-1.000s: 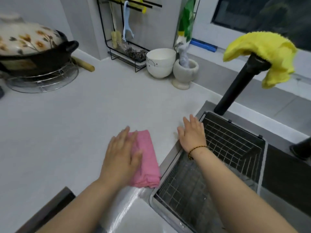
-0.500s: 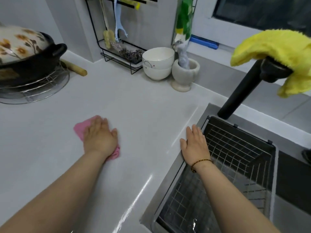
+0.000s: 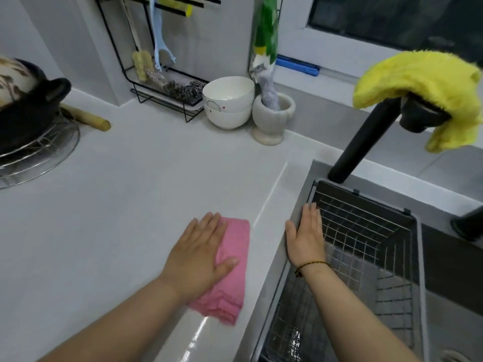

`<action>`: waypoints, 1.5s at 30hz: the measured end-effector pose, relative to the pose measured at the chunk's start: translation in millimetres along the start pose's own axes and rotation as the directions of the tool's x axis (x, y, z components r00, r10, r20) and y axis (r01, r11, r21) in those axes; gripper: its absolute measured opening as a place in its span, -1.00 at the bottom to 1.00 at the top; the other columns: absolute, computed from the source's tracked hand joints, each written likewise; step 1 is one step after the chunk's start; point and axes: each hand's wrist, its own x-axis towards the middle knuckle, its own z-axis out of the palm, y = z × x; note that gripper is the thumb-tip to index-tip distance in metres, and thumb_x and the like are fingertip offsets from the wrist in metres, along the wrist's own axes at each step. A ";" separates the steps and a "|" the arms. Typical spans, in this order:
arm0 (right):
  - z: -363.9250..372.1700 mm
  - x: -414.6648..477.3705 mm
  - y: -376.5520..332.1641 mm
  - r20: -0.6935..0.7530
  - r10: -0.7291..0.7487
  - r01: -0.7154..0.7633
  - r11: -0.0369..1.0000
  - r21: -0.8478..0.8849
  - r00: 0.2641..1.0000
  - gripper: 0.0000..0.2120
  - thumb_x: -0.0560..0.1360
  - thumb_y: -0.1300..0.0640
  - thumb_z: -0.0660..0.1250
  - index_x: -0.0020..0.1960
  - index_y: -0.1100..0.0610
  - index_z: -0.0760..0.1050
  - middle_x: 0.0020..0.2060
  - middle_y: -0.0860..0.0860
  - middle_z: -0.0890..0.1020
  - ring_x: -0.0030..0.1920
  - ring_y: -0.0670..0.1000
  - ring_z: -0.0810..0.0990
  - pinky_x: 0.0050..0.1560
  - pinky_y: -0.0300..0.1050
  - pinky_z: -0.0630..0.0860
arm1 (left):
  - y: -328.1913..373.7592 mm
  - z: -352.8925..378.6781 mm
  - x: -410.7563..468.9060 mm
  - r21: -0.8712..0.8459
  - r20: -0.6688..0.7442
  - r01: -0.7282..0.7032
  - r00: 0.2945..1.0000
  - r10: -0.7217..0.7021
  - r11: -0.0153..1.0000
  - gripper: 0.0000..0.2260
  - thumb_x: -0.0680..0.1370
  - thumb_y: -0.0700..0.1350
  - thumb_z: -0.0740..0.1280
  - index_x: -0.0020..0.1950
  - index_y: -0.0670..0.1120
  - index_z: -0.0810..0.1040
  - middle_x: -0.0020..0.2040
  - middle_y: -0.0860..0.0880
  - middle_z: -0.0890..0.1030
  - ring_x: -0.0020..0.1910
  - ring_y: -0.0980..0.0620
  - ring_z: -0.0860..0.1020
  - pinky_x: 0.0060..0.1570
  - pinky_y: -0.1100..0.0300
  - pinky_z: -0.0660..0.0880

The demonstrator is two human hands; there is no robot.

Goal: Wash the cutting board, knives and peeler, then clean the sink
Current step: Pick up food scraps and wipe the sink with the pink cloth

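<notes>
**Hands**

- Left hand [image 3: 198, 257]: laid palm down on a folded pink cloth [image 3: 234, 267]. The fingers are straight and close together and the thumb is spread to the side, resting on the fabric. The hand presses the cloth flat and nothing is gripped.
- Right hand [image 3: 305, 239]: laid palm down on the left edge of the grey steel sink [image 3: 300, 186]. The fingers are straight and together and point away from the body, with the thumb lying towards the counter. The fingertips reach the near corner of the wire basket [image 3: 371, 231]. A thin dark beaded bracelet [image 3: 312, 265] circles the wrist.

**Work surface**

- The pink cloth lies on the pale grey countertop [image 3: 130, 192], just beside the sink edge.
- The sink is set into the counter on the right. The dark wire basket sits inside its left part, and some of the sink floor shows through the mesh.
- A black faucet [image 3: 366, 137] rises at an angle from the rear of the sink. A fluffy yellow cloth [image 3: 423, 82] is draped over its head.

**Surroundings**

- Rear wall: a black wire rack [image 3: 162, 100] holds steel scourers [image 3: 183, 87].
- Beside the rack stand two stacked white bowls [image 3: 228, 105], touching a pale stone mortar [image 3: 273, 118].
- Far left: a black pot [image 3: 28, 118] rests on a round wire trivet [image 3: 44, 155], with a wooden rolling pin [image 3: 86, 117] behind it.
- A dark window [image 3: 392, 19] is above the sink.
</notes>
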 end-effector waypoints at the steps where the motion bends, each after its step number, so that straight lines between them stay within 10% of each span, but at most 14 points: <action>1: 1.7 0.3 -0.4 0.004 0.017 -0.018 0.999 0.029 1.000 -0.45 0.62 0.06 -0.03 0.49 0.18 -0.21 0.50 0.05 -0.19 0.49 -0.03 -0.21 0.43 -0.19 -0.25 | 3.3 -0.2 5.9 0.014 0.008 -0.003 1.000 0.003 1.000 0.03 0.02 0.41 -0.70 0.40 -0.06 -0.40 0.34 0.08 -0.38 0.36 0.14 -0.41 0.12 0.33 -0.63; 7: 4.3 0.0 5.0 0.007 0.050 -0.050 0.998 0.035 0.999 -0.47 0.62 0.07 -0.05 0.49 0.16 -0.20 0.50 0.03 -0.16 0.50 -0.05 -0.18 0.44 -0.20 -0.23 | 11.5 -27.8 91.6 -0.043 -0.032 0.298 0.954 -0.299 0.954 -0.39 0.60 0.17 -0.10 0.52 -0.15 -0.15 0.54 -0.09 -0.14 0.51 0.00 -0.19 0.43 0.10 -0.29; 16: 7.5 3.6 7.1 -0.014 0.038 -0.035 0.985 0.171 0.999 -0.50 0.63 0.10 -0.07 0.49 0.14 -0.19 0.50 0.00 -0.13 0.49 -0.09 -0.14 0.36 -0.34 -0.24 | 57.1 -18.2 126.0 0.022 -0.041 -0.111 0.993 0.112 0.994 -0.50 0.64 0.04 -0.10 0.52 -0.10 -0.17 0.54 -0.04 -0.12 0.51 0.06 -0.16 0.43 0.12 -0.30; 24: -1.6 4.8 3.9 -0.116 0.043 -0.010 0.961 0.275 0.992 -0.47 0.59 0.04 0.06 0.49 0.09 -0.05 0.50 -0.04 -0.04 0.48 -0.09 -0.11 0.36 -0.34 -0.22 | 27.7 -36.1 185.2 -0.085 -0.073 0.190 0.978 -0.196 0.978 -0.51 0.64 0.02 -0.06 0.52 -0.13 -0.05 0.54 -0.06 -0.03 0.52 0.00 -0.10 0.44 0.12 -0.19; 33: -6.7 55.6 -30.0 -0.108 -0.050 0.063 0.990 0.123 0.993 -0.52 0.60 0.13 0.03 0.49 0.11 0.03 0.50 0.02 0.04 0.50 -0.02 -0.07 0.44 -0.22 -0.21 | 46.8 -25.1 173.1 -0.158 0.009 -0.134 0.990 0.138 0.978 -0.54 0.65 0.00 -0.09 0.52 -0.08 -0.08 0.54 -0.01 -0.05 0.51 0.08 -0.12 0.42 0.22 -0.24; 37: -27.2 54.3 4.9 -0.319 -0.100 0.105 0.994 0.000 0.942 -0.57 0.57 0.22 0.11 0.43 0.17 0.21 0.46 0.09 0.19 0.49 0.04 0.03 0.42 -0.23 -0.23 | 46.1 -24.2 175.6 -0.114 -0.030 -0.140 0.990 0.137 0.984 -0.52 0.64 0.05 -0.14 0.52 -0.09 -0.08 0.54 -0.02 -0.06 0.51 0.06 -0.12 0.42 0.24 -0.22; 45: -91.2 59.2 102.4 -0.198 0.212 -0.280 0.855 -0.437 0.957 -0.41 0.59 0.00 0.03 0.50 0.10 -0.18 0.51 0.07 -0.13 0.50 0.06 -0.16 0.47 -0.03 -0.23 | 82.5 -24.6 222.6 -0.178 -0.078 -0.104 0.993 0.091 0.979 -0.54 0.65 -0.01 -0.05 0.52 -0.12 -0.01 0.54 -0.07 0.00 0.52 0.00 -0.08 0.44 0.18 -0.17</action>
